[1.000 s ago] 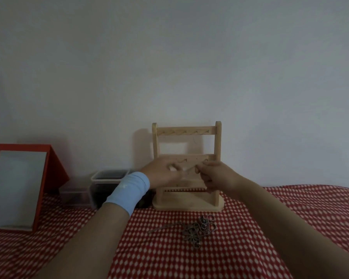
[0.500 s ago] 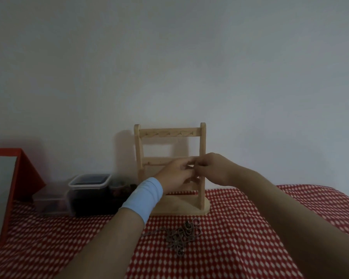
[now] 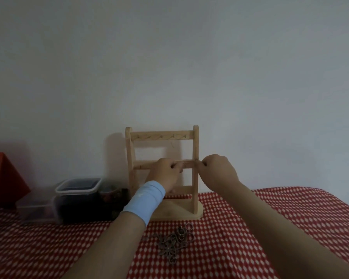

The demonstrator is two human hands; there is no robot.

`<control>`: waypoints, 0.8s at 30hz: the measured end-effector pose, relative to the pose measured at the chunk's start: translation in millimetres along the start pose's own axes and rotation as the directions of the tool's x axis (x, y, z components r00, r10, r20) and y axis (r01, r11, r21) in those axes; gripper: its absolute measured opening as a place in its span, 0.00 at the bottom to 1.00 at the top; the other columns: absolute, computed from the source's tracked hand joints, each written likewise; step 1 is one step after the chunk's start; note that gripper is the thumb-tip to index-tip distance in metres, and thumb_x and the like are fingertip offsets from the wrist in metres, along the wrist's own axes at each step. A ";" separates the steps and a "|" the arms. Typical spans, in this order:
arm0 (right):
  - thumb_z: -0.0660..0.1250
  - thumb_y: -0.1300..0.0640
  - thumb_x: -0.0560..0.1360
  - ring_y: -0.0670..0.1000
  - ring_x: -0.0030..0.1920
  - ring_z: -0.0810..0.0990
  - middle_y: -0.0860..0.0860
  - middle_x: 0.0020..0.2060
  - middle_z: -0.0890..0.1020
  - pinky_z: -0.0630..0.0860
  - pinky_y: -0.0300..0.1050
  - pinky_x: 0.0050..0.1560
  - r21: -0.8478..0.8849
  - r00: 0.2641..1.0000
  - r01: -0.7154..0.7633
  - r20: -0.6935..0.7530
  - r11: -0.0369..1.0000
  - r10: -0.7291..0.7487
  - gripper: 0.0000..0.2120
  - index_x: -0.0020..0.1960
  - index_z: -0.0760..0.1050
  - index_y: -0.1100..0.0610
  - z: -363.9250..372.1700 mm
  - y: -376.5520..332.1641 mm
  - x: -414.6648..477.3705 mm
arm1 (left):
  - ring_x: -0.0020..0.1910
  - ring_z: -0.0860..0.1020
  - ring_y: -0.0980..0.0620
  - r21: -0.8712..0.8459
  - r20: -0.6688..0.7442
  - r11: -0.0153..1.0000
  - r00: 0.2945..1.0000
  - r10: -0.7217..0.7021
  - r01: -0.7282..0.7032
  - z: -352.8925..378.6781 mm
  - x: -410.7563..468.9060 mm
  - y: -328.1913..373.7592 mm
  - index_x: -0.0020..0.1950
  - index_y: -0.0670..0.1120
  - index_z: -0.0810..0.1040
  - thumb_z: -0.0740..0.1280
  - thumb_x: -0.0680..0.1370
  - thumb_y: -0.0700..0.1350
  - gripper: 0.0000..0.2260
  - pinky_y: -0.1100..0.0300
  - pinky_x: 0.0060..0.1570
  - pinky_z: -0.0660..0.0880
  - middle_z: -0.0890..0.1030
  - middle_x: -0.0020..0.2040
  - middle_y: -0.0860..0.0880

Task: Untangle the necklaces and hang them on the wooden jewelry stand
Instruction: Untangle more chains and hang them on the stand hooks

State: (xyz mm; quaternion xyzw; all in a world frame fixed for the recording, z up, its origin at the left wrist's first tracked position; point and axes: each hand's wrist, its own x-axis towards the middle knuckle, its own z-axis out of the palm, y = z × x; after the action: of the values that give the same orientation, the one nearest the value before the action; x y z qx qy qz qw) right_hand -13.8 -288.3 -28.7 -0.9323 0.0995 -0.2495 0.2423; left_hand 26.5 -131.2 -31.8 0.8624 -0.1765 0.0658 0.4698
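The wooden jewelry stand (image 3: 162, 135) stands upright at the back of the red checked cloth, against the wall. Both my hands are raised in front of its middle rail. My left hand (image 3: 165, 174), with a light blue wristband, pinches near the rail's centre. My right hand (image 3: 218, 171) pinches at the right post. A thin necklace seems to be stretched between the fingertips along the rail, but it is barely visible. A tangled heap of dark necklaces (image 3: 175, 242) lies on the cloth in front of the stand's base.
A dark-filled plastic tub with a clear lid (image 3: 79, 188) and a low clear box (image 3: 36, 210) sit left of the stand, with a small round pot (image 3: 109, 193) beside them. A red-framed mirror (image 3: 6, 178) leans at the far left. The red checked cloth (image 3: 260, 228) spreads to the right.
My hands met at the middle rail, then drew apart, the right one moving to the right post. The view has shifted, so the stand sits lower and the mirror is mostly out of view.
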 end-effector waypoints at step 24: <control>0.57 0.29 0.77 0.47 0.26 0.84 0.50 0.29 0.84 0.81 0.43 0.38 -0.108 0.862 -0.088 0.490 0.990 0.130 0.28 0.42 0.75 0.54 21.3 2.8 -43.1 | 0.38 0.83 0.49 0.181 0.352 0.981 0.928 -0.124 0.063 2.4 -34.2 -58.5 0.62 0.51 0.76 0.59 0.82 0.51 0.12 0.56 0.42 0.81 0.82 0.54 0.50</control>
State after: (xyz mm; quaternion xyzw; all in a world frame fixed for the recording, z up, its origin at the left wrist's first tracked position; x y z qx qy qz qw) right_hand -39.9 -268.9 -64.3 -0.9670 0.0966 0.0162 0.2351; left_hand 16.1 -95.8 -88.7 0.9035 -0.2123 -0.1020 0.3582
